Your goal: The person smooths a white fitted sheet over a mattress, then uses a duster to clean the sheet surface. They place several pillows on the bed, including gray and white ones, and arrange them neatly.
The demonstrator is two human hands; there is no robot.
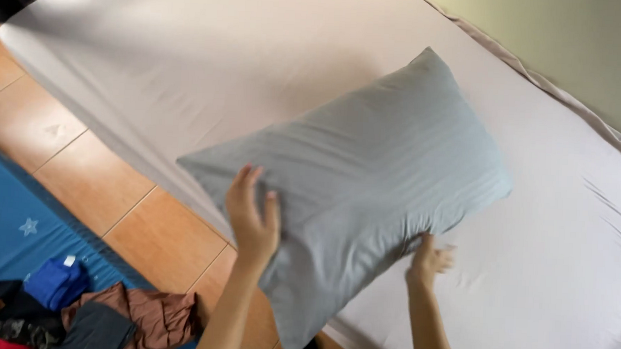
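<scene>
A big grey pillow lies slanted on the bed, with one corner up near the wall and the other end hanging out past the edge of the bed, over the floor. The left hand is flat on the near side of the pillow, close to its lower left corner. Its fingers are spread wide and point up, pressing on the soft cloth and not gripping it. The right hand is at the lower right edge of the pillow, down on the sheet. Its fingers look blurry and partly tucked under the pillow edge, so you cannot tell if they pinch the pillow or only touch it. The bed has a smooth, pale sheet with a few small wrinkles on the right side. The floor beside the bed is made of orange-brown tiles. On the floor at the lower left is a blue mat with little stars. On the mat sits a heap of clothes: a blue piece, a brown piece and some dark ones, all piled close together, well apart from the pillow.
</scene>
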